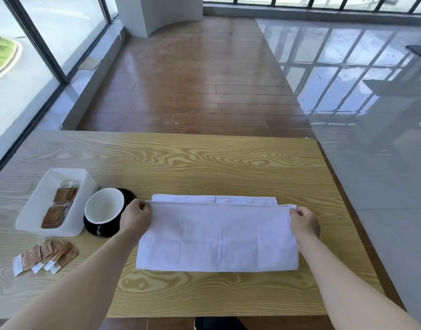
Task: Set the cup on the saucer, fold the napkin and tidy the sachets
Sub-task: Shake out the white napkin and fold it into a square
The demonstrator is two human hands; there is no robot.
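A white napkin [217,236] lies folded over on the wooden table [204,163]. My left hand [135,219] pinches its upper left corner and my right hand [304,221] pinches its upper right corner, holding the top layer just short of the far edge. To the left, a cup [104,207], black outside and white inside, stands on a black saucer [127,194]. Several brown sachets [60,207] lie inside a white plastic box [49,232]. Several more loose sachets [46,256] are fanned out on the table in front of the box.
The table's far edge borders a wooden floor [192,79], with glossy grey tiles to the right. Tall windows run along the left side. The table's right edge is near my right forearm.
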